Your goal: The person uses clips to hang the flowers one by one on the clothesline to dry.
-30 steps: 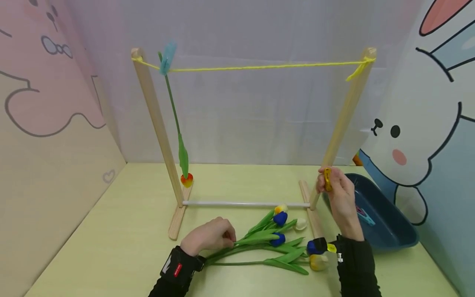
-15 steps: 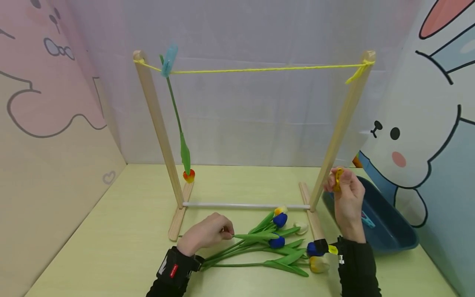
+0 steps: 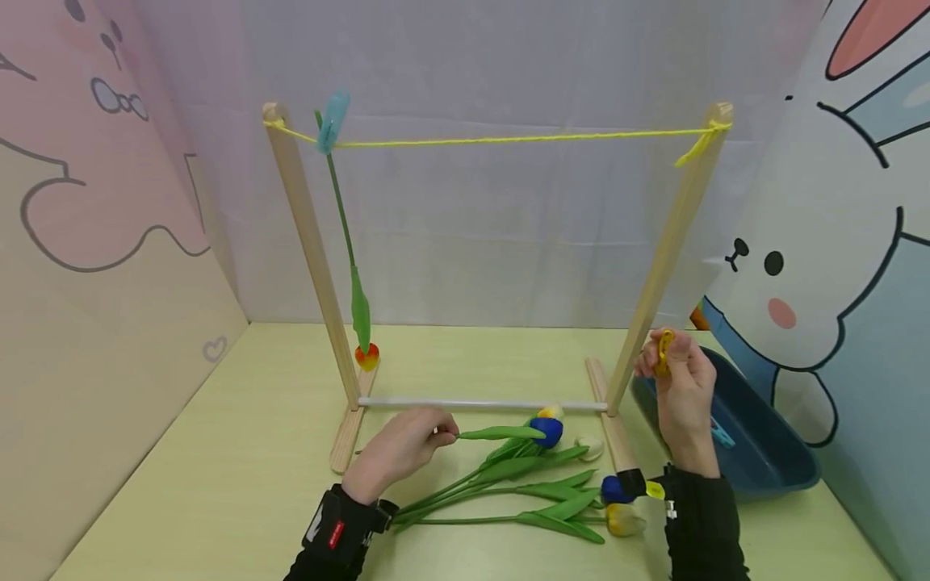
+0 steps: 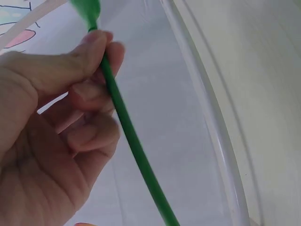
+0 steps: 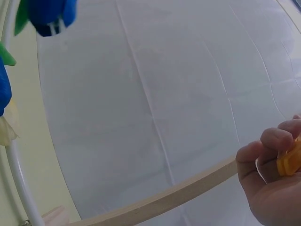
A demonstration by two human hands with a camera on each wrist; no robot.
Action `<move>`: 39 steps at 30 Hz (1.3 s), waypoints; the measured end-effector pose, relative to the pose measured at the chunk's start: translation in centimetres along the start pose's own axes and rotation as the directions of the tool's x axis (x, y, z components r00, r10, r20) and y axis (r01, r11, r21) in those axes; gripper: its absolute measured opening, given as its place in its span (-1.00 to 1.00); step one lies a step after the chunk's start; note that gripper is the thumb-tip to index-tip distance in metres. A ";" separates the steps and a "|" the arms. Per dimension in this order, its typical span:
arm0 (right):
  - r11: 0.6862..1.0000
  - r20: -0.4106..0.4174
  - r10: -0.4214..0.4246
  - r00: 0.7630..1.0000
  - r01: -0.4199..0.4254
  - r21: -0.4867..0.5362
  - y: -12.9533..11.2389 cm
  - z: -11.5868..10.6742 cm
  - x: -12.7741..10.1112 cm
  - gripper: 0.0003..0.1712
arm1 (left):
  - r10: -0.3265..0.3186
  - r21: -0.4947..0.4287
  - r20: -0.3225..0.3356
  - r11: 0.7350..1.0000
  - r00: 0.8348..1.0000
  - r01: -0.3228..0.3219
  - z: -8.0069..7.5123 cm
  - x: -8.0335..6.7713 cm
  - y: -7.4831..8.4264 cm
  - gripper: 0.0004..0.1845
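Observation:
My left hand (image 3: 407, 445) pinches the green stem (image 4: 134, 143) of an artificial blue tulip (image 3: 546, 432) just below its leaf. This tulip is raised over the other tulips (image 3: 494, 488) on the table, its bloom pointing right. In my right hand (image 3: 684, 399) a yellow clothespin (image 3: 663, 353) is gripped between thumb and fingers, beside the right post; the right wrist view shows only part of it. A red-and-yellow tulip (image 3: 366, 356) hangs upside down from a yellow string (image 3: 508, 140), its stem held by a light blue clothespin (image 3: 333, 121).
Two wooden posts (image 3: 308, 250) carry the string, and a white rod (image 3: 479, 403) joins them low down. To the right, behind my right wrist, stands a dark blue basin (image 3: 777, 464) with a light blue clothespin inside. A white sheet (image 3: 494, 242) hangs behind the frame.
My left hand has lifted the blue tulip by its stem off the bunch. My right hand has shifted slightly right with the yellow clothespin.

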State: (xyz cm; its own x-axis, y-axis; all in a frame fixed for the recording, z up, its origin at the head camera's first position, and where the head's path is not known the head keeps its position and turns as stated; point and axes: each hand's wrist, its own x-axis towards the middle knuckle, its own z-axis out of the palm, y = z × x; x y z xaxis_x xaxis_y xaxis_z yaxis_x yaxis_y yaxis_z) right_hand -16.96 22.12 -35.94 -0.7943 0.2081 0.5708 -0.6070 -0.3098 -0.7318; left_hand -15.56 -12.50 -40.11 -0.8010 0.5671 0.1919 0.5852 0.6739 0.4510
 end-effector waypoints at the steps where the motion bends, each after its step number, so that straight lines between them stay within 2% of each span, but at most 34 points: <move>1: 1.000 -0.004 0.002 1.000 -0.002 0.001 0.0 0.0 0.0 -0.68 | 0.000 0.023 -0.033 1.000 0.999 0.001 0.0 0.0 0.1 -0.94; 5: 1.000 -0.004 -0.001 1.000 0.001 0.015 0.0 0.0 0.0 -0.68 | 0.004 0.078 -0.147 0.997 0.989 0.008 0.3 0.0 0.4 -0.97; 15: 0.999 0.002 -0.007 1.000 0.007 0.038 0.0 -0.2 0.1 -0.67 | 0.008 0.155 -0.333 0.987 0.943 0.046 0.6 -0.1 0.8 -0.94; 18: 0.999 -0.002 -0.004 1.000 0.004 0.037 0.0 -0.3 0.1 -0.68 | 0.000 0.159 -0.343 0.986 0.939 0.058 0.6 -0.1 0.9 -0.93; 25: 0.999 0.012 -0.007 1.000 0.007 0.051 -0.1 -0.3 0.1 -0.67 | -0.037 0.151 -0.327 0.984 0.944 0.091 0.4 0.1 1.3 -0.95; 31: 0.997 0.021 -0.004 1.000 0.002 0.072 -0.2 -0.3 0.1 -0.67 | -0.062 0.149 -0.355 0.981 0.933 0.122 0.1 0.0 1.8 -0.92; 34: 0.997 0.023 -0.004 1.000 0.002 0.083 -0.2 -0.3 0.1 -0.67 | -0.078 0.090 -0.400 0.988 0.913 0.124 0.1 0.0 2.0 -0.92; 37: 0.996 0.018 -0.004 1.000 0.002 0.088 -0.3 -0.3 0.1 -0.67 | -0.100 -0.039 -0.458 0.995 0.883 0.093 0.1 -0.1 2.1 -0.92; 39: 0.996 0.015 -0.003 1.000 0.002 0.093 -0.3 -0.2 0.1 -0.67 | -0.114 -0.147 -0.488 0.988 0.865 0.047 0.1 -0.1 2.1 -0.92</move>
State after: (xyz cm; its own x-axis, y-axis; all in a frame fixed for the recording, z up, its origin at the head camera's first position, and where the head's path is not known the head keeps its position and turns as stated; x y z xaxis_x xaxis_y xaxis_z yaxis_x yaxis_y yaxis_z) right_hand -16.90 22.44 -35.78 -0.7917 0.1950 0.5789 -0.6038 -0.3940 -0.6930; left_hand -14.28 -11.07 -39.29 -0.8216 0.1824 0.5401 0.5216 0.6228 0.5832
